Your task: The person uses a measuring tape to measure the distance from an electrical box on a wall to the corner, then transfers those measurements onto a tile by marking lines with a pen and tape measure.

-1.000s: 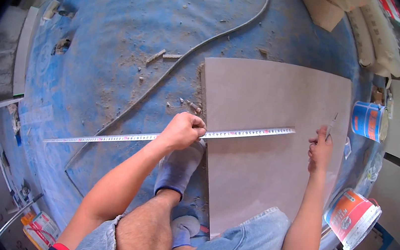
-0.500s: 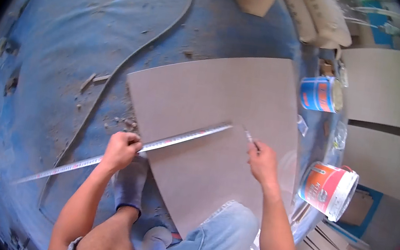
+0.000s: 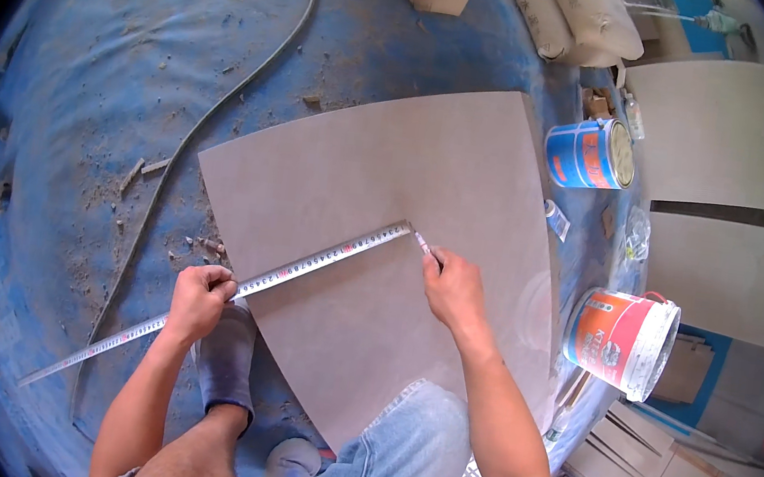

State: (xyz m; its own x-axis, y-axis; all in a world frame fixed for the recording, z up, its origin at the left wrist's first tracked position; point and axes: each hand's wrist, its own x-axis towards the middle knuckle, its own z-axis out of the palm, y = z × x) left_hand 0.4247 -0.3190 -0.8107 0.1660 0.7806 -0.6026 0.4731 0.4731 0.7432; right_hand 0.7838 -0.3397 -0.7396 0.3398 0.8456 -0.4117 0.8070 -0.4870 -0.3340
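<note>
A large grey-beige tile (image 3: 370,332) lies on the blue floor covering, beside my feet. Across its left edge runs a long steel ruler (image 3: 322,260), slanting up to the tile's middle, its other end reaching out over the floor at lower left. My left hand (image 3: 201,300) is closed on the ruler right at the tile's edge, thumb and fingers pinching it. In my right hand (image 3: 452,285) is a slim, light-coloured pen (image 3: 422,241), held like a writing tool. Its tip points at the ruler's far end, on or just above the tile; contact is too small to tell.
At right stand a blue bucket (image 3: 588,154) and an orange-and-white bucket (image 3: 622,344), with a small tube (image 3: 555,220) near the tile. A grey hose (image 3: 238,92) curves across the floor among rubble. Filled sacks (image 3: 571,19) lie at the back; more tiles (image 3: 720,280) are at far right.
The ruler's far end and my right hand have come together, pen tip now at that end. My left hand stays on the ruler at the tile's edge. The whole view has shifted slightly.
</note>
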